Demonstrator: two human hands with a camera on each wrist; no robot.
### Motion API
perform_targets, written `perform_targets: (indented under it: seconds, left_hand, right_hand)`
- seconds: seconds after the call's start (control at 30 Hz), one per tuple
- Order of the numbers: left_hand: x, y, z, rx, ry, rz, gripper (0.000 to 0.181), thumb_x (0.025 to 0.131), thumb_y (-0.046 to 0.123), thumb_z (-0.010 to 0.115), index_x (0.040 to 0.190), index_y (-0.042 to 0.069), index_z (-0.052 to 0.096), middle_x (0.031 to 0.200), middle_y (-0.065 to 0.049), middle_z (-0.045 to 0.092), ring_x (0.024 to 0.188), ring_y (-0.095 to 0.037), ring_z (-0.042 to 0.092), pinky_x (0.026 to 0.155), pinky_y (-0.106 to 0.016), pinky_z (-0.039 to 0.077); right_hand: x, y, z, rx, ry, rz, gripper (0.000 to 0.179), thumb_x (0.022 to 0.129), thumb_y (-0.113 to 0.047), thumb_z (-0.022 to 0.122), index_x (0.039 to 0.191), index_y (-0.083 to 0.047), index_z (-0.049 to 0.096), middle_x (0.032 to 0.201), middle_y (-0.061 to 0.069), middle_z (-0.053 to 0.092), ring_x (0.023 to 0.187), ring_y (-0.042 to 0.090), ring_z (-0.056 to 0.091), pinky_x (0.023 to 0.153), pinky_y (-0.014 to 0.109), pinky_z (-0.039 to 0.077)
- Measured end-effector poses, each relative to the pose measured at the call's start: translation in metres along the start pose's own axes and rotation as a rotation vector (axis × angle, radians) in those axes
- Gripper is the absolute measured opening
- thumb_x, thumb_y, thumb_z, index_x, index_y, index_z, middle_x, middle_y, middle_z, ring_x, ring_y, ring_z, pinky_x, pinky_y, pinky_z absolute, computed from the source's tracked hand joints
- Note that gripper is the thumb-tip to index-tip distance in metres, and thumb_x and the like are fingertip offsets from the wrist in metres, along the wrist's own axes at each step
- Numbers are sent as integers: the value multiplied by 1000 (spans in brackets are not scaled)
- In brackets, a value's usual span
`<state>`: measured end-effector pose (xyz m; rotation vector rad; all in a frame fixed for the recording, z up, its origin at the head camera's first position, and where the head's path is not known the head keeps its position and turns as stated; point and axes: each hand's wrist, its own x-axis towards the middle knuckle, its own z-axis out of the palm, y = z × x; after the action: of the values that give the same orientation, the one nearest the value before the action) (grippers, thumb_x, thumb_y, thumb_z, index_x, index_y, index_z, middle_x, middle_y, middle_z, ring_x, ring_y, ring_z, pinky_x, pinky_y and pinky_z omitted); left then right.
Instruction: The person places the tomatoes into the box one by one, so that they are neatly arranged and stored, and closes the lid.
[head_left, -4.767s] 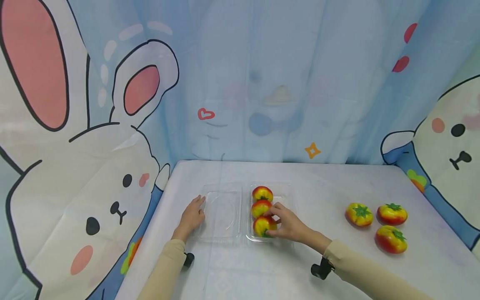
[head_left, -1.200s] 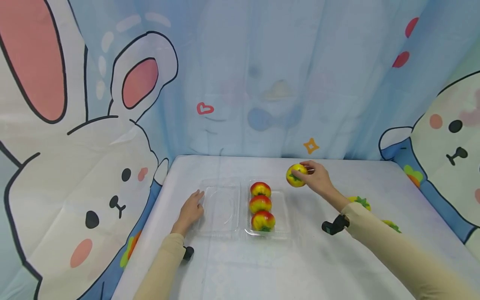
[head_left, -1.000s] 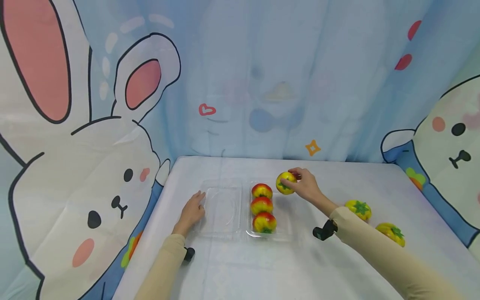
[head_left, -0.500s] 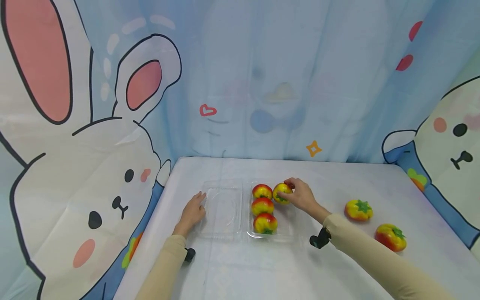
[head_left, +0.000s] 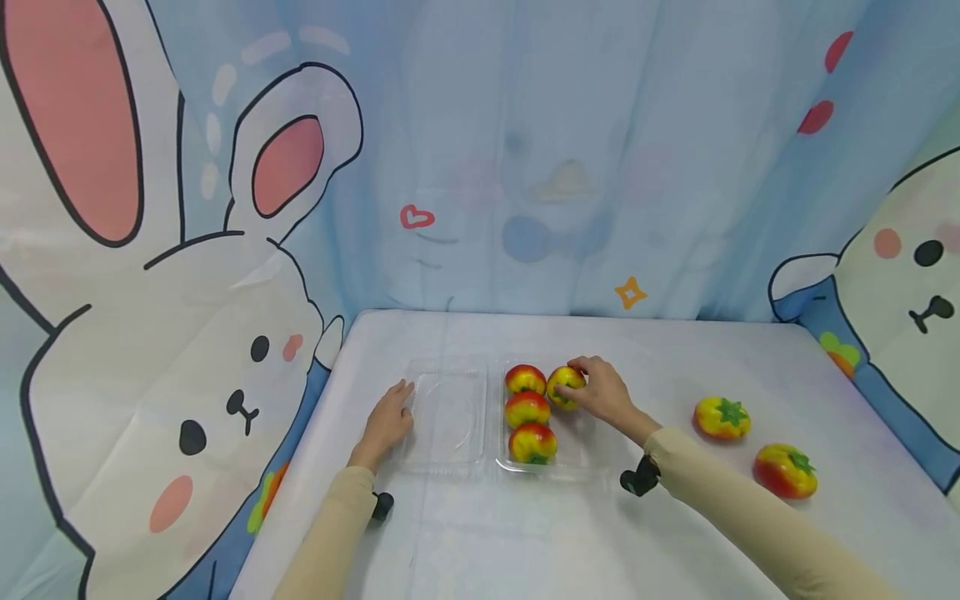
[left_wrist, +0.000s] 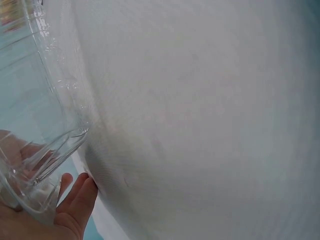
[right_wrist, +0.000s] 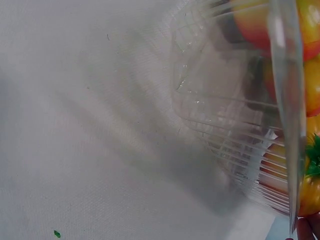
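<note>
My right fingers (head_left: 583,364) pinched a fruit (head_left: 560,384) at the back of the tray (head_left: 574,435), left fingers (head_left: 396,395) lay straight at the lid (head_left: 448,418) to its left; seating before release seemed best.

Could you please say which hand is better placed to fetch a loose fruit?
Probably the right hand, after releasing the held fruit: both loose fruits lie nearer it; the left hand touches the lid.
</note>
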<state>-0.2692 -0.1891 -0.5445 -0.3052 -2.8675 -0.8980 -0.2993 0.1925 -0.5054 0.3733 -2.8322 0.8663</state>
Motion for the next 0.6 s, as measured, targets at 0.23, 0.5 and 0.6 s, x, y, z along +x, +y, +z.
perform_targets:
  seconds: [0.23,0.5,0.6]
  left_hand:
    - [0,-1,0,6,8,15,52,85,-5,45,137,-9,51,144,-30,45,132,-46,43,108,-54,38]
    - [1,-3,1,12,15,19,52,85,-6,46,137,-9,52,143,-30,46,132,-46,44,108,-54,38]
    - [2,-4,1,11,9,15,52,86,-6,46,137,-9,51,144,-30,45,132,-45,43,108,-54,38]
  right_hand:
    - [0,-2,-4,-25,-34,11,56,83,-27,79,122,8,62,110,25,61,97,38,58,87,52,53]
    - [-1,0,-9,15,-57,-24,62,82,-30,79,127,8,59,120,27,60,107,43,55,92,56,49]
    - [0,4,-12,34,-46,-44,60,83,-30,78,127,7,59,121,27,59,108,45,55,91,56,50]
